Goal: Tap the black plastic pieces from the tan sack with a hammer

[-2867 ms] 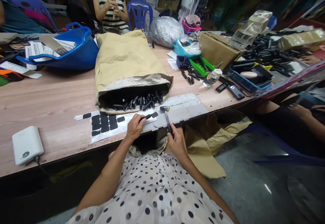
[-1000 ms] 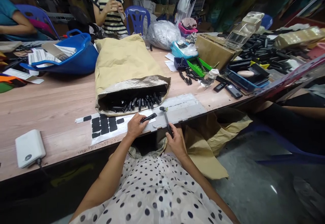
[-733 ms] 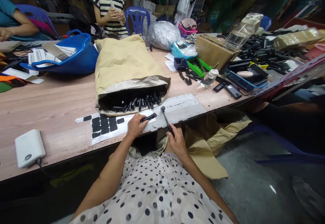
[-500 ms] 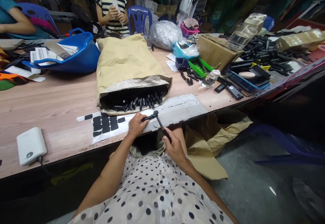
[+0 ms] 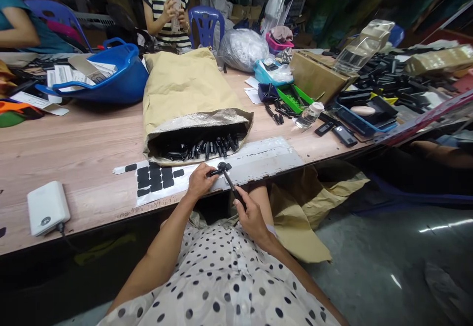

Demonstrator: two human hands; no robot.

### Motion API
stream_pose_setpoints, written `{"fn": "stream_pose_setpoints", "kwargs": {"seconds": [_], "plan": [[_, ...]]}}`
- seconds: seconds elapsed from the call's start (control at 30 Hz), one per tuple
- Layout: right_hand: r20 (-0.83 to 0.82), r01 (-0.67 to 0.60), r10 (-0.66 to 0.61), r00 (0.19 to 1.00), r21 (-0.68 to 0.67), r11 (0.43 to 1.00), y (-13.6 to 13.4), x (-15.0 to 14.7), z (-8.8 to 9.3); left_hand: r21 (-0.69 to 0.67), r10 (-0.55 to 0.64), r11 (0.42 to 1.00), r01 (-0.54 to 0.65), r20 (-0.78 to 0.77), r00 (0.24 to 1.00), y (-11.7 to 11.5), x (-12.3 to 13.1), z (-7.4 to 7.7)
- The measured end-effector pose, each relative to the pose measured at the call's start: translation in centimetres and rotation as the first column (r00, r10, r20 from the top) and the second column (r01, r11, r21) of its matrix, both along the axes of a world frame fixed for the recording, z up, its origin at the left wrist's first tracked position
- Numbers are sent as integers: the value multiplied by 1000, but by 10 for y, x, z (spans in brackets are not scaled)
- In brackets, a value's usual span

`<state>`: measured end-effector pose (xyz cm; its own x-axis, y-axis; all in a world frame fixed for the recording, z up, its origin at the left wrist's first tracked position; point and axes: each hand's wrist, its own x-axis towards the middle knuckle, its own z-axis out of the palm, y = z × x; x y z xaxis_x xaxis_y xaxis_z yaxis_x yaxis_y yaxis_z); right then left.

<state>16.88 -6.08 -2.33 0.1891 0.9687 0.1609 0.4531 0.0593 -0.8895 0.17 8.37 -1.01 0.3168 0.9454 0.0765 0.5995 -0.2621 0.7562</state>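
Observation:
My left hand (image 5: 200, 182) is closed around one end of a slim black tube-shaped piece (image 5: 213, 172), lying low over the white sheet at the table's front edge. In my right hand (image 5: 253, 216) is a round-headed hand tool (image 5: 229, 180) with a grey shaft and black grip; whether it is a hammer or a ratchet I cannot tell. Its head is at the far end of the black piece, seemingly touching it. Just beyond my hands lies a tan sack (image 5: 188, 84), its mouth towards me, with several black tube-shaped pieces (image 5: 209, 147) inside.
Black stickers (image 5: 155, 176) on a white sheet lie left of my hands. A white power bank (image 5: 48, 208) with a cable sits further left. Behind are a blue basket (image 5: 111, 87), a green tray (image 5: 293, 98) and a bottle (image 5: 309, 115). A person in stripes (image 5: 164, 11) stands opposite.
The tool's head has shifted slightly left and now overlaps the black piece near its far end. My left hand stays nearly still. The person opposite now holds a clear object more upright.

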Motion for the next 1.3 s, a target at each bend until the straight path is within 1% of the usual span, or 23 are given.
{"fn": "stream_pose_setpoints", "kwargs": {"seconds": [0.1, 0.23, 0.33, 0.47, 0.57, 0.8, 1.0, 1.17, 1.23, 1.3], "plan": [[-7, -45, 45, 999, -7, 999, 0, -4, -2, 4, 0, 1000, 0, 11, 1000, -1, 0, 1], [-53, -22, 20, 998, -40, 999, 0, -5, -4, 18, 8, 1000, -8, 0, 1000, -1, 0, 2], [-88, 62, -67, 994, -51, 997, 1, -2, -5, 31, 11, 999, -11, -13, 1000, -1, 0, 0], [-66, 205, -208, 976, -57, 977, 5, 7, -10, 46, 19, 999, -17, -30, 999, 0, 0, -2], [-19, 247, -248, 968, -60, 967, 7, 15, -16, 47, 28, 999, -26, -29, 999, -1, 1, -2], [-3, 249, -250, 968, -80, 965, 9, 22, -19, 34, 7, 999, -7, -27, 1000, -2, -2, -1], [-8, 197, -198, 980, -63, 978, 15, 31, -28, 31, -21, 999, 22, -34, 999, -1, -4, 0], [-2, 186, -186, 983, -61, 981, 16, 33, -33, 28, -33, 999, 34, -32, 999, 0, -4, 2], [-5, 185, -185, 983, -62, 981, 16, 33, -34, 50, -57, 997, 57, -13, 998, -2, -5, 3], [-8, 184, -185, 983, -62, 981, 17, 32, -33, 121, -119, 986, 118, -1, 993, -9, -8, 3]]}}
